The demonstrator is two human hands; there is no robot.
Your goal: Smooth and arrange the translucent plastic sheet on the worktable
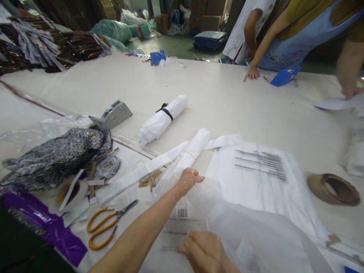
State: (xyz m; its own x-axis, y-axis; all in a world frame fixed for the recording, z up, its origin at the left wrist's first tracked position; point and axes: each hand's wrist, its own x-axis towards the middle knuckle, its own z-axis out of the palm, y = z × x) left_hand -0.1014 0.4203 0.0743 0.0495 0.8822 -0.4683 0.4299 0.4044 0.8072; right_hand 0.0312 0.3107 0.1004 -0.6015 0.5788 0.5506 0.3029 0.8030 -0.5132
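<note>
My left hand (190,182) is closed on the far edge of a thin, see-through plastic bag (241,216). Nearer to me my right hand (203,248), a little blurred, is curled on the same bag. A small barcode label (182,212) shows between the two hands. To the right and partly under the bag lies a stack of white printed bags (261,167) with lines of dark print. Just beyond my left hand lies a white roll (196,144) with a thin band around it. Orange-handled scissors (110,223) lie left of my left forearm.
A white roll tied with black cord (163,115) lies mid-table, near a grey tape dispenser (113,115). At left are speckled fabric (59,155) and purple plastic (45,227); at right, a brown tape roll (334,188). Two people stand across the table, one person's hand (253,73) resting on it.
</note>
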